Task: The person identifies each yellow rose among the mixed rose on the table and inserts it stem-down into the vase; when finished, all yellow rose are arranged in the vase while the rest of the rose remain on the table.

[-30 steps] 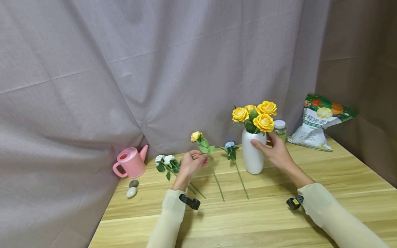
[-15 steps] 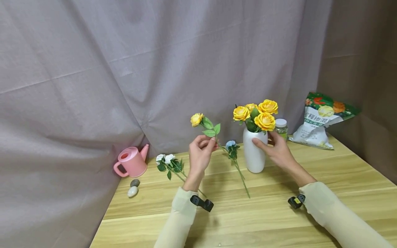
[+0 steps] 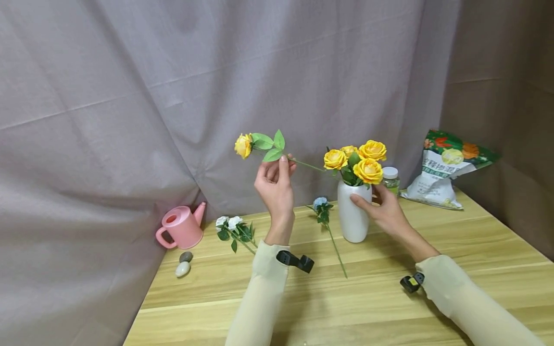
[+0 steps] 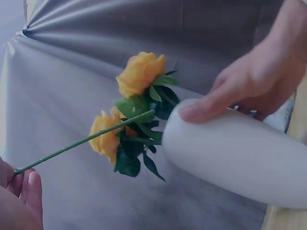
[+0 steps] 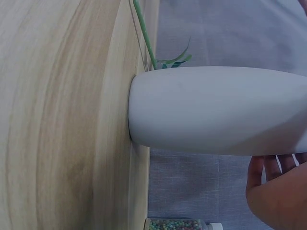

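My left hand pinches a single yellow rose by its green stem, up in the air left of the vase. Its bloom points left, and the stem slants down rightward to the roses in the vase. Whether the stem's end touches them I cannot tell. The white vase stands upright on the table, holding several yellow roses. Around its right side my right hand grips it near the top, thumb in front. The right wrist view shows the fingers against the vase wall.
A blue flower lies left of the vase, and white flowers lie farther left. Beyond them are a pink watering can and two stones. A lidded jar and a printed bag stand behind, right.
My left hand has lifted the yellow rose from the table and tilted it, bloom to the left, stem end swung toward the vase's top. The right hand stays on the vase.
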A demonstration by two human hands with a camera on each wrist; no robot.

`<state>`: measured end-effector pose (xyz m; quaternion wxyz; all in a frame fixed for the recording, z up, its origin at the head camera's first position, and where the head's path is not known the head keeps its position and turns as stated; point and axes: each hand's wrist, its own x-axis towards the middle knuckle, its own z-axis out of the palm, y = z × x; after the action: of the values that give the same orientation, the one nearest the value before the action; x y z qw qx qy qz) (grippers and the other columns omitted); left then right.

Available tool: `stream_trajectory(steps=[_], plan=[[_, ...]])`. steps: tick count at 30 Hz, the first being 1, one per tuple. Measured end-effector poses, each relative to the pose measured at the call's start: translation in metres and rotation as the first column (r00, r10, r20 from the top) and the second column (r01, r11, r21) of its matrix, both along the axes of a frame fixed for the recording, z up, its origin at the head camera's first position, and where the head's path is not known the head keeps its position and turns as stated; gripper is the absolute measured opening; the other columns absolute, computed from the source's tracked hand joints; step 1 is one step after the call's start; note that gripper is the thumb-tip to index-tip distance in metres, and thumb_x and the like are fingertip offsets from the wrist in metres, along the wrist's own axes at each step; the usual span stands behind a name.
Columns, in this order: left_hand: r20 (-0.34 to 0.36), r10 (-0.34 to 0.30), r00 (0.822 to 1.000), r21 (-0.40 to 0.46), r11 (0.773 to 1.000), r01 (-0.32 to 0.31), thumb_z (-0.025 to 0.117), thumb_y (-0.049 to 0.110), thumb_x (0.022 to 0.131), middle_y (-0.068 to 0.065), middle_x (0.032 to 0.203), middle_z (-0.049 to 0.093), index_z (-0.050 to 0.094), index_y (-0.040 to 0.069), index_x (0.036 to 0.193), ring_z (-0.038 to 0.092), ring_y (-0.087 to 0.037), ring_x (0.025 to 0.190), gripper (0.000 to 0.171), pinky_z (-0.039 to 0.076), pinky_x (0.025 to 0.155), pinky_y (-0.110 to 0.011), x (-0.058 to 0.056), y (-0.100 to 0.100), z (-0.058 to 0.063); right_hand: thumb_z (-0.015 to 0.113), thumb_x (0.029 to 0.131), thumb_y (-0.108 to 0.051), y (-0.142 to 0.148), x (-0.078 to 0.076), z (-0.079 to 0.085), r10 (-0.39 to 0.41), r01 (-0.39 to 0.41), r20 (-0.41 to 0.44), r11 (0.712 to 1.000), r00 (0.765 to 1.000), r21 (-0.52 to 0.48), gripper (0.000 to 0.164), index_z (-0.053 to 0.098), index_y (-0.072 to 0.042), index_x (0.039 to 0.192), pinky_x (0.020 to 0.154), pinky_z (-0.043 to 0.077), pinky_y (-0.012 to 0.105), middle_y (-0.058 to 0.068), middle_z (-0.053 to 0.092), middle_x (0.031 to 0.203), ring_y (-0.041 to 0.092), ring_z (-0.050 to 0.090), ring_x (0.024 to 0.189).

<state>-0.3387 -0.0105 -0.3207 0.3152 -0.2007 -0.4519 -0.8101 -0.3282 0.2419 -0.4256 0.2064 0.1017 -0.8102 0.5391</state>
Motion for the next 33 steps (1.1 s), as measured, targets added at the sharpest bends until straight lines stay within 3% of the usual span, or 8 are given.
stream_trajectory(steps=[3,7,14,20,26,30,33], plan=[[-0.023,0.01,1.0,0.024,1.0,-0.01,0.069,0.014,0.096,-0.033,0.104,0.07,0.065,-0.004,0.11,0.074,-0.029,0.088,0.023,0.062,0.083,-0.044,-0.001,0.003,0.005,0.069,0.095,-0.039,0.0,0.0,0.0,-0.001,0.001,-0.005,1.0,1.0,0.003,0.064,0.044,-0.012,0.148,0.104,0.048,0.053,0.012,0.056,0.141,0.032,0.055,0.127],[-0.018,0.035,0.999,0.006,0.999,-0.035,0.07,0.013,0.095,-0.028,0.101,0.073,0.065,-0.003,0.108,0.074,-0.035,0.088,0.021,0.062,0.081,-0.043,-0.001,0.005,0.006,0.069,0.095,-0.039,0.0,0.0,0.0,0.002,-0.002,-0.007,1.0,1.0,-0.001,0.064,0.044,-0.012,0.148,0.104,0.048,0.055,0.012,0.055,0.141,0.032,0.055,0.127],[-0.033,0.113,0.993,-0.145,0.982,-0.117,0.069,0.013,0.096,-0.02,0.098,0.076,0.065,0.001,0.107,0.074,-0.037,0.086,0.016,0.063,0.079,-0.039,0.001,0.014,0.002,0.068,0.096,-0.039,0.001,0.0,-0.001,0.0,0.0,0.0,1.0,1.0,0.001,0.065,0.043,-0.012,0.149,0.106,0.046,0.054,0.012,0.054,0.143,0.031,0.054,0.128],[-0.05,0.163,0.985,-0.295,0.94,-0.171,0.067,0.011,0.097,-0.02,0.097,0.076,0.066,0.0,0.107,0.076,-0.034,0.084,0.015,0.063,0.077,-0.041,0.017,0.024,0.009,0.068,0.096,-0.039,0.001,0.001,0.0,-0.002,0.002,0.0,1.0,1.0,0.004,0.065,0.042,-0.013,0.15,0.105,0.047,0.053,0.011,0.054,0.143,0.029,0.054,0.128],[-0.113,0.177,0.978,-0.457,0.865,-0.209,0.072,0.028,0.095,-0.003,0.092,0.078,0.069,0.015,0.106,0.075,-0.008,0.085,0.017,0.062,0.074,-0.027,0.008,0.035,-0.014,0.069,0.096,-0.039,0.001,0.0,-0.001,0.002,-0.002,0.0,1.0,1.0,0.0,0.067,0.041,-0.013,0.15,0.105,0.047,0.054,0.012,0.054,0.144,0.03,0.054,0.129],[-0.151,0.117,0.982,-0.527,0.83,-0.18,0.072,0.026,0.095,-0.005,0.099,0.078,0.069,0.014,0.111,0.074,-0.008,0.09,0.02,0.062,0.077,-0.025,0.01,0.042,-0.023,0.069,0.096,-0.038,0.0,0.0,-0.001,0.002,-0.002,-0.013,1.0,1.0,-0.002,0.065,0.042,-0.014,0.15,0.105,0.047,0.053,0.011,0.055,0.143,0.029,0.054,0.128],[-0.139,0.092,0.986,-0.573,0.805,-0.156,0.073,0.026,0.094,-0.005,0.105,0.078,0.07,0.013,0.113,0.074,-0.008,0.091,0.023,0.061,0.079,-0.024,0.012,0.047,-0.029,0.068,0.096,-0.037,0.0,-0.001,-0.001,-0.003,0.003,-0.022,1.0,1.0,0.004,0.063,0.044,-0.015,0.149,0.104,0.047,0.051,0.008,0.056,0.141,0.027,0.055,0.127]])
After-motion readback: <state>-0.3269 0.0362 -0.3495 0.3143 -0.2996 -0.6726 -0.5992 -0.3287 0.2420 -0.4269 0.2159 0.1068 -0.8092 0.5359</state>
